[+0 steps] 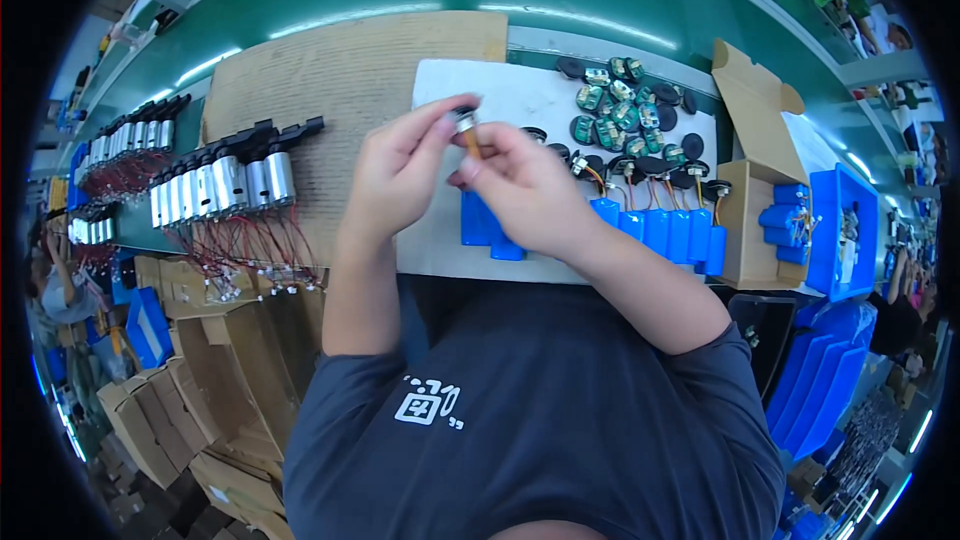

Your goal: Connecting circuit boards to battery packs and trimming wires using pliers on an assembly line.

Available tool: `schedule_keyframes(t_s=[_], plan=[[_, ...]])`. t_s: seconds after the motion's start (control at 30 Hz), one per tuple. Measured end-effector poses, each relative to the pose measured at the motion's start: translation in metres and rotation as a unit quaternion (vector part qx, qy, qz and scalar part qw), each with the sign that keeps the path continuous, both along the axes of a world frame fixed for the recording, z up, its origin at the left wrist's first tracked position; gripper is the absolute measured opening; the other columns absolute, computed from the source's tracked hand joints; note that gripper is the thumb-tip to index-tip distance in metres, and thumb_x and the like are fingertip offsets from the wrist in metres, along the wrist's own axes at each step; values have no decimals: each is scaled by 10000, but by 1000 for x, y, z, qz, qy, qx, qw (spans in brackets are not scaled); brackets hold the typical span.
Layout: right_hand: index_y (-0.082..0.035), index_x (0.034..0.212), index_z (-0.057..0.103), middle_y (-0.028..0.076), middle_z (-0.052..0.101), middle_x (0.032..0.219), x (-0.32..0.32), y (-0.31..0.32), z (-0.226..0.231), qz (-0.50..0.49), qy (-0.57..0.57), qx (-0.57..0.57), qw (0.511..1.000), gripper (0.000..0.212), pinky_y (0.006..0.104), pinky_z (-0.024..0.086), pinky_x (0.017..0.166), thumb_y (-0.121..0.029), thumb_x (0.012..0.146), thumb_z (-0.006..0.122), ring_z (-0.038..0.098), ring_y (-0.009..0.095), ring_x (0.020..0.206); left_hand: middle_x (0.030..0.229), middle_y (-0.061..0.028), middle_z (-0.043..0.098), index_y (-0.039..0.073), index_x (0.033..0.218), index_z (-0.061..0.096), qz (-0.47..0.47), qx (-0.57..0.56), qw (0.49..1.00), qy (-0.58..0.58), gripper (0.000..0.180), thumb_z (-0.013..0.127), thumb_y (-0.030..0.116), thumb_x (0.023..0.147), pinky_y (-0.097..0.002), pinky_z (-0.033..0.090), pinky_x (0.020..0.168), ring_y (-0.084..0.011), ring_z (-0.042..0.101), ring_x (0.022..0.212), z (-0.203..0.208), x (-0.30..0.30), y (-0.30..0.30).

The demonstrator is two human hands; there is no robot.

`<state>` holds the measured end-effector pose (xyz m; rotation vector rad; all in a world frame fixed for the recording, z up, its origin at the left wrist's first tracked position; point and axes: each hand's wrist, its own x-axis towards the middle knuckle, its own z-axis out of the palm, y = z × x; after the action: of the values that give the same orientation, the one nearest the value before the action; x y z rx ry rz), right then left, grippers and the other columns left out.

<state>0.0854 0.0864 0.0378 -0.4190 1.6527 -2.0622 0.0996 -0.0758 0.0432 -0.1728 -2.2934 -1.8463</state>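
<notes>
My left hand [398, 175] pinches a small black round part [463, 113] with a pale connector on it, held above the white sheet. My right hand [530, 185] is closed on an orange-yellow wire lead [473, 144] that runs up to that part. Below my right hand lies a blue battery pack [482, 225], partly covered by the hand. To the right, several blue battery packs [655, 232] stand in a row, their wires joined to black round parts. Beyond them lies a cluster of green circuit boards [622, 115] mixed with black discs [667, 118].
White sheet [450, 80] and cardboard [330, 70] cover the green bench. Silver motors [215, 188] with black ends and red wires stand left. On the right are an open carton [750, 210] holding blue packs and a blue bin [822, 230]. Empty cartons [240, 360] sit below left.
</notes>
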Motion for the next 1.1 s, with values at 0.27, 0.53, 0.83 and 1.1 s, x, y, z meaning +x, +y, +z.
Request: schedule_keyframes(t_s=[0.27,0.53,0.83,1.1], plan=[[1,992,595,99,582,930,24,-45,-11,43,406,256,876,151,377,473,790,-33,845,602,616,244,874,1082,-112,712,-37,1193,654,128,20,991,-39,261,508,53,996,-267,483,905,-132,643,1013,-35,68,-44],[-57,980,656,107,610,929,-7,-1,-6,-16,572,361,736,205,428,420,816,-89,778,646,597,295,903,1366,-229,523,-25,1350,513,303,-305,892,141,511,670,89,878,-432,419,1038,-341,535,1235,-60,79,-10],[-1,1167,646,66,663,976,-51,300,68,-517,370,453,625,263,262,487,749,-165,962,632,617,125,873,1479,-294,365,11,1401,471,27,-415,908,55,755,790,212,747,-520,354,1077,-479,402,1326,-54,116,16],[-39,1098,680,66,659,890,-4,387,43,-466,209,588,627,229,295,519,739,-164,907,679,636,157,819,1451,-253,404,22,1367,513,0,-434,897,87,754,809,238,708,-538,315,1095,-455,379,1337,-40,88,12]])
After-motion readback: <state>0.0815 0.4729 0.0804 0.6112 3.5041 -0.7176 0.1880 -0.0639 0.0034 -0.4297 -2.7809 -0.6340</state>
